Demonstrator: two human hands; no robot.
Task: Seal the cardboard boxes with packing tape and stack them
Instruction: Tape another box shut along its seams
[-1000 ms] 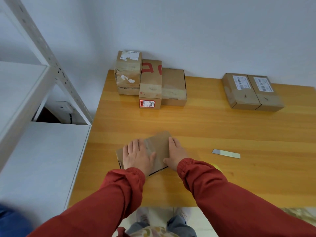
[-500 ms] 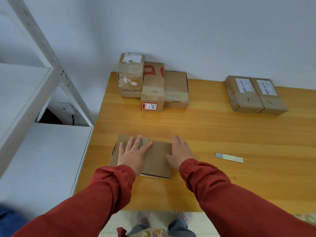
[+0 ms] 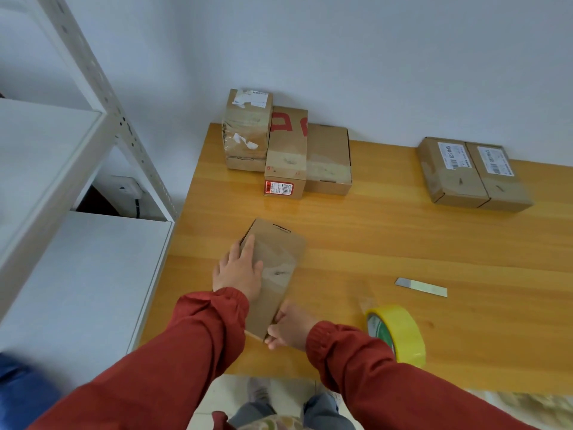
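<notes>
**While you hold the brown box on the bench**

Where you stand, a shiny yellow-brown wooden bench [image 3: 403, 243] sits against a plain pale wall [image 3: 372, 57]. A white metal shelf rack [image 3: 46, 150] is on your left, just beside the bench. At the back left of the bench, three taped boxes [image 3: 286, 150] stand touching each other by the wall. Two more boxes with white labels [image 3: 471, 175] sit side by side at the back right.

The brown box [image 3: 279, 252] lies slanted near the front left of the bench. A band of clear tape goes across its top. Your left hand [image 3: 238, 271] rests flat on it with straight fingers [image 3: 248, 246]. Your right hand [image 3: 291, 330] grips the near end, with its fingers [image 3: 274, 332] curled round the corner.

A roll of yellow tape [image 3: 400, 333] stands on its edge near your right sleeve. A small grey metal strip [image 3: 421, 287] lies flat behind it.
</notes>
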